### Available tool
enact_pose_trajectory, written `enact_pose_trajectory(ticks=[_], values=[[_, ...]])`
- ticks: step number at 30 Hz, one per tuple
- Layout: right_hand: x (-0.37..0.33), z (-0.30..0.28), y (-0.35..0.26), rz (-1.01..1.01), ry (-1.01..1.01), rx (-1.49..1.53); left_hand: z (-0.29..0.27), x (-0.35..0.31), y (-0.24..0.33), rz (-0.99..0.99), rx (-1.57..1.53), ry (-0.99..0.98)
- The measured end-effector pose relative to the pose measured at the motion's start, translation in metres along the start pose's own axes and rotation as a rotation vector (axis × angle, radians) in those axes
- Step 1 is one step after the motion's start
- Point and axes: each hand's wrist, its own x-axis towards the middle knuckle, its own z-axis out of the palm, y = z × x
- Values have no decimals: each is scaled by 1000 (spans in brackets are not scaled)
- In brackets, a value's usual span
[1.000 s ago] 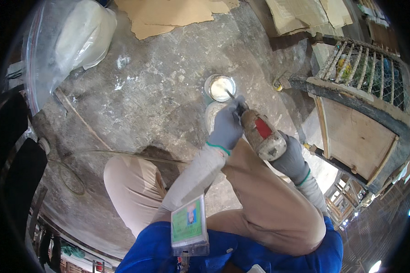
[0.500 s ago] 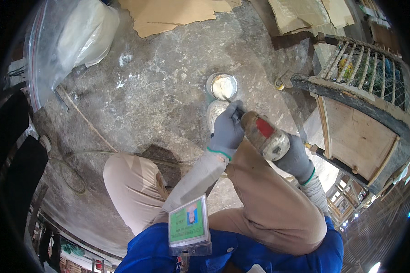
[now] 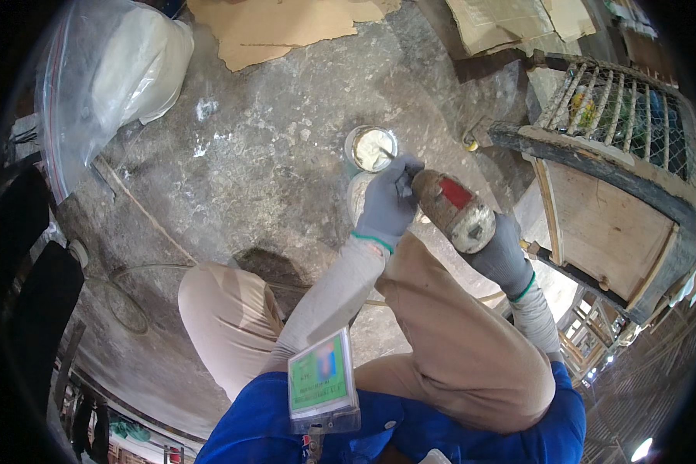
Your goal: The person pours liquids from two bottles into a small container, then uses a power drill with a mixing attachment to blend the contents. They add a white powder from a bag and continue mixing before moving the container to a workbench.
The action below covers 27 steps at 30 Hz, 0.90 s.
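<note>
My left hand (image 3: 387, 203), in a grey glove with a green cuff edge, is closed on a thin dark stick-like tool (image 3: 387, 154). Its far end reaches into a round tin (image 3: 349, 144) of thick white paste (image 3: 373, 147). Just below that tin, a second whitish container (image 3: 356, 195) is partly hidden behind the left hand. My right hand (image 3: 506, 257), gloved likewise, grips the near end of a rounded, stained brown-grey object (image 3: 438, 195) with a red patch and a whitish crusted end. I cannot tell its kind. It is tilted above my knee, close to the left fingers.
To the right stands a wooden frame piece (image 3: 607, 228) with slatted bars and wire mesh. Cardboard sheets (image 3: 286, 31) lie at the far side. A plastic bag (image 3: 143, 69) with white contents sits at far left. A thin hose (image 3: 155, 267) crosses the floor.
My left hand has moved slightly away from me, and the tool now reaches further into the paste. The stained object in my right hand has shifted and turned slightly.
</note>
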Motion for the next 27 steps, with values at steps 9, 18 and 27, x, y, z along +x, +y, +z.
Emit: enact_pose_trajectory(ticks=[9,18,27], values=[[-11,1,-2,6,-69,102,5,-9,-10,-222,-307,176],[-31,-13,-19,98,46,403,11,-18,32,193,268,133],[-11,9,-3,-43,55,35,12,-15,9,-362,-693,228]])
